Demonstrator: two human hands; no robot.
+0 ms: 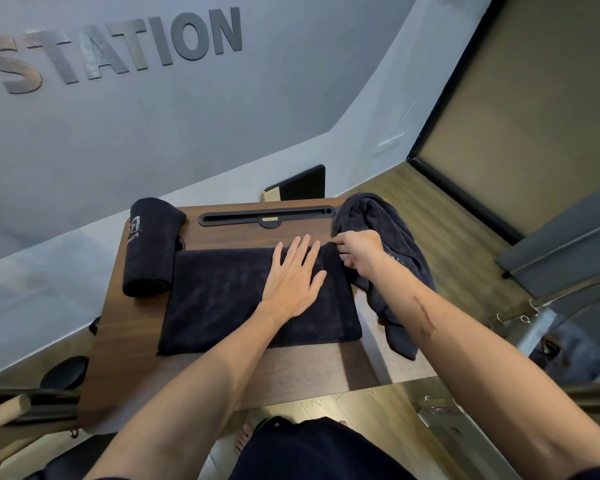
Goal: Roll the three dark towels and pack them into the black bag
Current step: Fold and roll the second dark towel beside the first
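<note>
Seemingly the second towel is being readied for rolling; one rolled towel (151, 245) lies at centre left on the surface (222, 372); the folded towel (229, 299) lies flat mid-frame under the left hand (293, 275), fingers straight and spread; the right hand (357, 251) pinches its far right corner; the loose towel (388, 233) droops off the right edge; the black bag is nowhere in view. Next: turn that pinched end over tightly and start rolling.
</note>
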